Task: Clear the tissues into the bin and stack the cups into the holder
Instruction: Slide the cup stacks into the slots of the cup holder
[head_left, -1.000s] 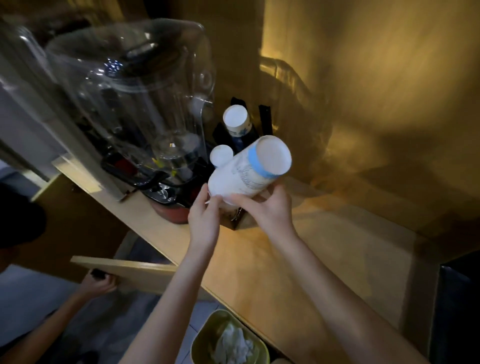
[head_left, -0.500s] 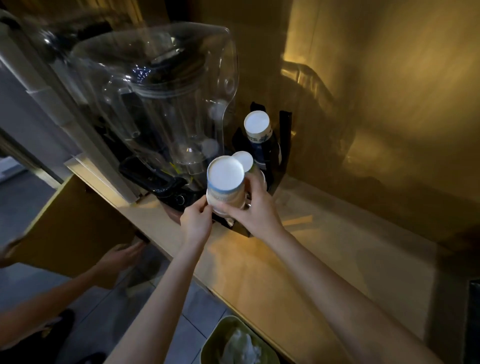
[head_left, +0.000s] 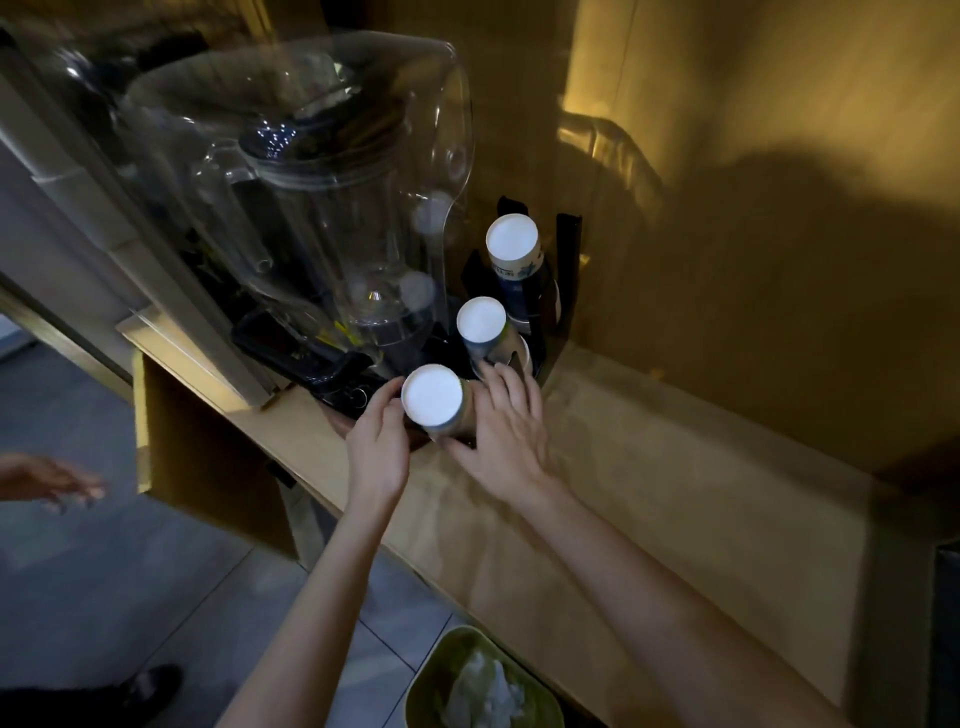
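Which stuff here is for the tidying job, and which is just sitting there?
For the job:
- front cup stack, between left hand and right hand
- two other cup stacks
- black holder
- green bin with tissues

Just there:
- clear blender
- wooden counter

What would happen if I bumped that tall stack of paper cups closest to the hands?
The nearest cup stack would probably tip easily: it looks tall and narrow. Being paper, it is likely light and would squash if squeezed hard. Right now the left hand and right hand flank it in the black holder, which should help steady it.
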